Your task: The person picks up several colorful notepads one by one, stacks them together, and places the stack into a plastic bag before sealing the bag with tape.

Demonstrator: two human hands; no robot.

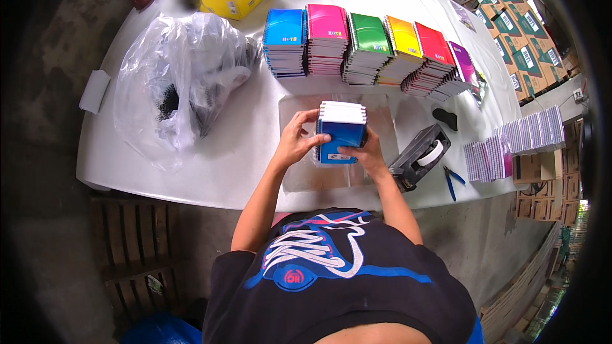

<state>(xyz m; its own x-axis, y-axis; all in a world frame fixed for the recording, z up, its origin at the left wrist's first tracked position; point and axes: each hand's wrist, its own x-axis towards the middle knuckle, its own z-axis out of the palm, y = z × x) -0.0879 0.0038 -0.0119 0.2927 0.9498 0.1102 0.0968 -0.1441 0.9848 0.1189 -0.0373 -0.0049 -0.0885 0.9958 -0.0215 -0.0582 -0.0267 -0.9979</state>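
Between my hands is a small stack of spiral notebooks (pixel 342 131), tilted so that a blue cover and the white page edges show. My left hand (pixel 296 140) grips its left side, the thumb lying on the blue cover. On the lower right, my right hand (pixel 368 155) is closed round the stack, its thumb across the cover. Beneath them a clear, shiny sheet (pixel 296 175) lies on the white-covered table (pixel 191 181). A black tape dispenser (pixel 408 169) with a white roll is just right of my right hand.
Beyond my hands stand notebook piles with blue (pixel 285 27), pink (pixel 327 22), green (pixel 369 32), yellow (pixel 403 36), red (pixel 435 43) and purple (pixel 461 62) covers. Plastic bags (pixel 210 57) lie left. Blue-handled pliers (pixel 454 181) and more notebooks (pixel 529 134) are right; a yellow container (pixel 236 0) stands far left.
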